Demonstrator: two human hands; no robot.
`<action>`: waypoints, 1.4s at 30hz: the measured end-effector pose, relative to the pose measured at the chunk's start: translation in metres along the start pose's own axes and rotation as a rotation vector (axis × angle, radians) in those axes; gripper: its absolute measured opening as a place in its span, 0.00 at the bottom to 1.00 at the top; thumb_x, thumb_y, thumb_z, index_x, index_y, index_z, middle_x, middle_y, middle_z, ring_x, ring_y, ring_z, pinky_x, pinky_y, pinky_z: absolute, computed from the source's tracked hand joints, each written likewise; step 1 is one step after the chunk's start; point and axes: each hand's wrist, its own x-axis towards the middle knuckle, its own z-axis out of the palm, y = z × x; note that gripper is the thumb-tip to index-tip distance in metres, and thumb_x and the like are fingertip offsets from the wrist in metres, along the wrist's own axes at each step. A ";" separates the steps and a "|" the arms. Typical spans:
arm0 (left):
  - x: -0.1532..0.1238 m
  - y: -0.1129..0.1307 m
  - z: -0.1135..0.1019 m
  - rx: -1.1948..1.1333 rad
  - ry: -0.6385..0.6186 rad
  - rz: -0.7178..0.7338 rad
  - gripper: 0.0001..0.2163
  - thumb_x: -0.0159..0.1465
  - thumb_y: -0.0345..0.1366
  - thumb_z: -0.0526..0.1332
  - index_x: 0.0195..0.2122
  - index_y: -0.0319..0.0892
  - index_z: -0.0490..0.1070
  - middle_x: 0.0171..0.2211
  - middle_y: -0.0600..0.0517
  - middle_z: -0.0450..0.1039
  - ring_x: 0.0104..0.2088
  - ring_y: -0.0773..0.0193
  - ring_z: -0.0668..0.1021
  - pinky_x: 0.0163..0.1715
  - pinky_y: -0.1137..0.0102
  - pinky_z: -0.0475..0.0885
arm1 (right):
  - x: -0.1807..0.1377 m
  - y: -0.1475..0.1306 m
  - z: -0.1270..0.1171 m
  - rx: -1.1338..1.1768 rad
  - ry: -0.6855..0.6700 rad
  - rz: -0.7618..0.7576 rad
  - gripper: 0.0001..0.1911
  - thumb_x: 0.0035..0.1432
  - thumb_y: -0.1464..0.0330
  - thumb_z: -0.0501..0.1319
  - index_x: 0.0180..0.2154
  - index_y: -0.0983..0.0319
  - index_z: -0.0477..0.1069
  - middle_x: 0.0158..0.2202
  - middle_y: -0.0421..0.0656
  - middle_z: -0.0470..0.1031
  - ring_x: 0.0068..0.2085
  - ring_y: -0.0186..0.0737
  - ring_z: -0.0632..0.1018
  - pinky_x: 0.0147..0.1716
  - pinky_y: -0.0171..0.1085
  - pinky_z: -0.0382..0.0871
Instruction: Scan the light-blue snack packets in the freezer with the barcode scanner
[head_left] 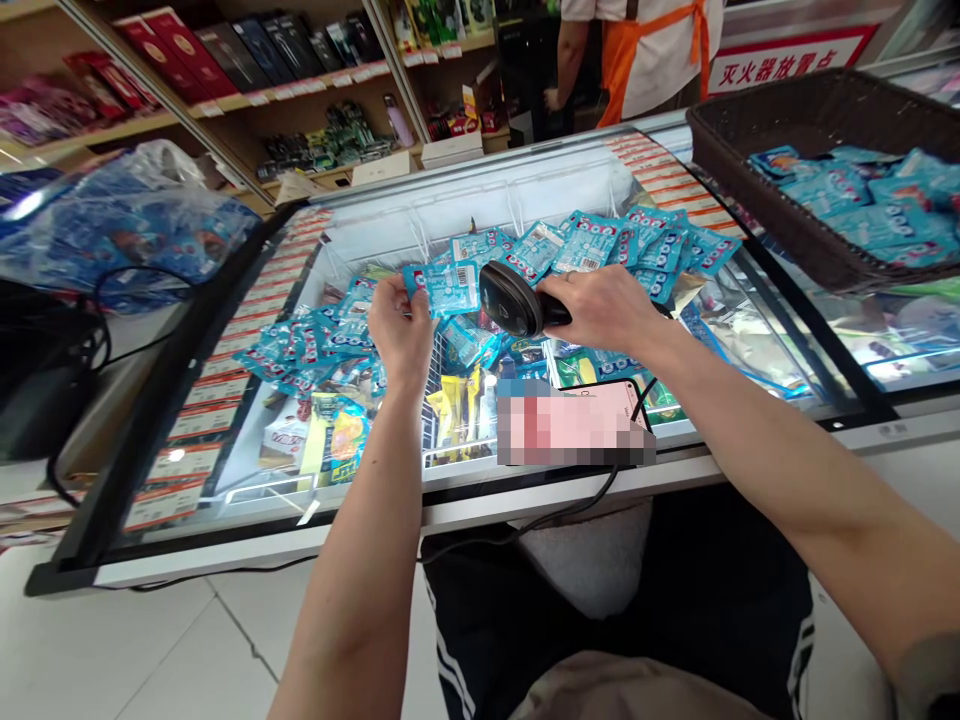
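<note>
Scanning looks like the step in hand: the left hand (401, 325) pinches one end of a blue packet (442, 290) between thumb and fingers, nearly closed, with its barcode facing up, while the right hand (604, 300) has its fingers curled round the handle of a black scanner (510, 300). The packet is held above the middle of the freezer (255, 540), its free end just beside the scanner head; whether the two touch, or whether a trigger is pressed, I cannot tell. The next move, I judge, calls for keeping the packet flat and the scanner aimed squarely at the code. On the glass top lie more packets, a loose heap (296, 350) at left and another heap (592, 240) toward the far right, with a phone (615, 400) near the front edge, partly blurred out. A cable (544, 520) runs along that edge. Through the glass show yellow and green goods; price labels (202, 420) line the sides. At right, a brown basket (739, 190) holds more such packets; at left sits a clear bag (120, 225). Beyond are stocked shelves (300, 92) and a person in an orange apron (645, 50).
</note>
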 end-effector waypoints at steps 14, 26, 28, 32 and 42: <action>-0.002 -0.004 0.005 -0.050 0.005 0.043 0.10 0.63 0.41 0.56 0.41 0.42 0.67 0.31 0.51 0.72 0.31 0.64 0.75 0.34 0.69 0.70 | 0.000 0.000 -0.001 -0.002 0.014 -0.018 0.21 0.59 0.58 0.55 0.48 0.64 0.72 0.39 0.49 0.79 0.38 0.47 0.77 0.32 0.40 0.58; 0.002 -0.002 -0.005 -0.037 0.079 -0.071 0.11 0.62 0.38 0.57 0.45 0.40 0.66 0.31 0.51 0.71 0.32 0.63 0.76 0.39 0.66 0.72 | 0.000 0.001 -0.002 -0.006 0.032 -0.006 0.21 0.59 0.57 0.56 0.49 0.63 0.72 0.38 0.48 0.79 0.37 0.47 0.77 0.31 0.39 0.57; 0.002 -0.005 -0.011 0.047 0.105 -0.095 0.14 0.62 0.37 0.56 0.49 0.39 0.65 0.33 0.49 0.71 0.36 0.59 0.76 0.44 0.61 0.71 | 0.000 0.001 -0.002 -0.002 0.029 -0.002 0.21 0.59 0.58 0.56 0.48 0.63 0.72 0.38 0.48 0.79 0.38 0.47 0.77 0.31 0.39 0.57; -0.005 -0.003 -0.020 0.276 0.095 -0.064 0.21 0.61 0.36 0.57 0.56 0.39 0.62 0.48 0.38 0.69 0.53 0.47 0.71 0.56 0.50 0.63 | 0.001 0.002 -0.002 0.012 0.009 0.011 0.21 0.59 0.58 0.57 0.49 0.63 0.72 0.39 0.48 0.79 0.38 0.47 0.77 0.32 0.39 0.57; -0.021 0.014 -0.006 0.493 -0.333 0.322 0.16 0.66 0.45 0.52 0.50 0.50 0.72 0.54 0.47 0.71 0.56 0.48 0.69 0.59 0.49 0.55 | 0.002 0.008 -0.001 0.001 -0.004 0.068 0.19 0.59 0.59 0.57 0.47 0.63 0.73 0.39 0.48 0.79 0.38 0.47 0.77 0.32 0.39 0.57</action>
